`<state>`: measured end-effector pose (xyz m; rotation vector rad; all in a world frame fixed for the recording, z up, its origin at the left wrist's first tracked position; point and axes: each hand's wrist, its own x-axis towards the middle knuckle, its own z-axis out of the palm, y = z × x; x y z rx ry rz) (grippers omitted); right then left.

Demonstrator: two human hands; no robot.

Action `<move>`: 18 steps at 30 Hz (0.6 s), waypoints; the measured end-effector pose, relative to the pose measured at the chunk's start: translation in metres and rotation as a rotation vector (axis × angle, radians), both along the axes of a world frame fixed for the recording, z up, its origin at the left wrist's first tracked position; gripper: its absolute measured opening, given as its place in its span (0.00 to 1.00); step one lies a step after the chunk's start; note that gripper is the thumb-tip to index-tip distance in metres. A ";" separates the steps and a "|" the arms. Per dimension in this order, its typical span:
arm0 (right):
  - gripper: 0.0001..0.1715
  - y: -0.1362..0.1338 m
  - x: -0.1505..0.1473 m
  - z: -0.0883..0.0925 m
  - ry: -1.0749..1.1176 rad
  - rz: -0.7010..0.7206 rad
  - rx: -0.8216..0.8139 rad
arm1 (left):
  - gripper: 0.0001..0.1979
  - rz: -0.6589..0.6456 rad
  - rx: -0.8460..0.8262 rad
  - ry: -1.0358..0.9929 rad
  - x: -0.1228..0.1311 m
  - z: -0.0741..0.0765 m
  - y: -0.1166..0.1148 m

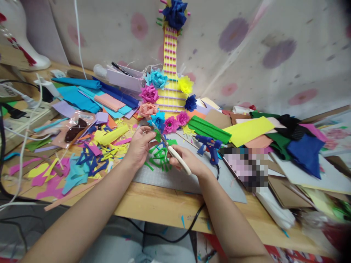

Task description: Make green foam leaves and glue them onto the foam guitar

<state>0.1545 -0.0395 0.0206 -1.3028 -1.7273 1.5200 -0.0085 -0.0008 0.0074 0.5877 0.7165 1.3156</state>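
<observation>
My right hand (184, 160) is closed round the pale handles of a pair of scissors (178, 157), whose blades point up and away to the left. A small piece of green paper (158, 136) is pinched in my left hand (142, 145), right against the blades. Below both hands, green paper strips (159, 157) lie scattered on a grey cutting mat (186, 182). Just beyond stands a yellow paper guitar (171, 84), ringed with paper flowers such as a pink one (170, 125) and a light blue one (158, 119).
A blue glue gun (210, 144) rests right of my hands, its black cable hanging over the table edge. Coloured paper scraps (93, 157) cover the left side. Folded green paper (210, 128), yellow paper (248, 129) and a phone (241, 168) lie at right. A power strip (30, 120) sits far left.
</observation>
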 end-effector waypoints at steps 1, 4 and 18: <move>0.27 0.000 0.001 -0.001 0.004 0.002 -0.003 | 0.16 0.003 0.007 0.009 0.000 0.000 0.000; 0.27 0.001 0.003 -0.002 0.023 0.013 -0.015 | 0.17 0.004 0.025 0.029 0.000 -0.001 0.001; 0.30 0.004 0.009 -0.003 0.069 0.014 -0.094 | 0.19 0.039 0.043 0.097 0.001 0.003 -0.001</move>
